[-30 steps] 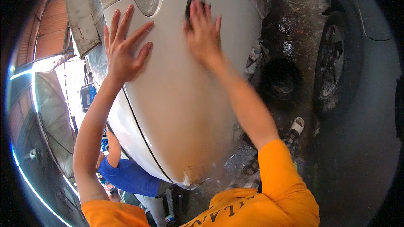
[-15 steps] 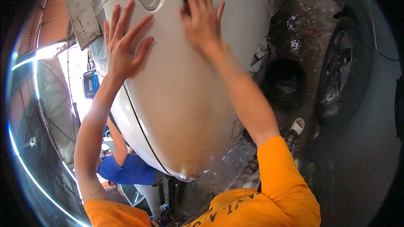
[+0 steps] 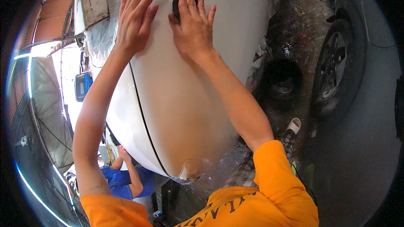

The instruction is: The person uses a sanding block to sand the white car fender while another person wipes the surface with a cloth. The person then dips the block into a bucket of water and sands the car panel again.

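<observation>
A broad white car body panel (image 3: 176, 96) curves away in front of me, hazy and dull over its middle and lower part. My left hand (image 3: 136, 23) lies on its far left part, palm down with the fingers spread, holding nothing. Beside it on the right, my right hand (image 3: 194, 33) presses a black piece, probably sandpaper (image 3: 176, 5), against the panel. Its angular edges stick out around the fingers; the underside is hidden.
Clear sheeting (image 3: 103, 40) and a stiff grey board (image 3: 94, 4) lie beyond the panel's left. A black bucket (image 3: 282, 80) stands on the wet floor at right, near a grey car's wheel (image 3: 334, 63). A person in a blue shirt (image 3: 143, 180) is low at left.
Against the panel, my right hand and the black piece have shifted slightly left in the view. My left hand appears farther up. The person in blue has raised a hand into sight.
</observation>
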### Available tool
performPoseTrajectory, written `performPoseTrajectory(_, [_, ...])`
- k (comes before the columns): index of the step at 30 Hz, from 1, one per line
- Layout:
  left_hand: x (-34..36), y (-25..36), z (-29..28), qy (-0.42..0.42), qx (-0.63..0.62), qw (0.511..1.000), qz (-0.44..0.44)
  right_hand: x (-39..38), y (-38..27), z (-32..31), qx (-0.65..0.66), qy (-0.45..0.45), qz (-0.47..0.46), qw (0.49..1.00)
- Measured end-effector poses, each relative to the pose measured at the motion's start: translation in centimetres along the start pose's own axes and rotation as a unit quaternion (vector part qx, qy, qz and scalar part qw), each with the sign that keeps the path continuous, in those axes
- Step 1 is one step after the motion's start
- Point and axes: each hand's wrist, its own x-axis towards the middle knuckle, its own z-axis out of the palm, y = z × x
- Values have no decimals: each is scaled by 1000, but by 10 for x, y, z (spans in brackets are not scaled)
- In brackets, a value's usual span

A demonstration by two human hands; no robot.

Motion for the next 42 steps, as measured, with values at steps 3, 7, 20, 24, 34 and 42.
performPoseTrajectory(3, [-10, -10, -5, 16, -18, 1000, 13, -113, -58, 12, -10, -104, -18, 994])
performPoseTrajectory(7, [-3, 17, -15, -24, -49, 995, -78, -291, -110, -18, -35, -201, -59, 977])
performPoseTrajectory(20, [-13, -4, -7, 55, -102, 992, -46, -291, -112, -15, -87, -176, -155, 968])
performPoseTrajectory(24, [-7, 3, -8, 35, -90, 994, -52, -205, -65, 0, -42, -140, -79, 986])
performPoseTrajectory(34, [-5, -9, -8, 24, -52, 998, -6, -306, -57, -23, 23, -193, 98, 976])
performPoseTrajectory(42, [6, -4, 1, 30, -47, 998, 0, -4, 82, -19, -33, -31, 98, 994])
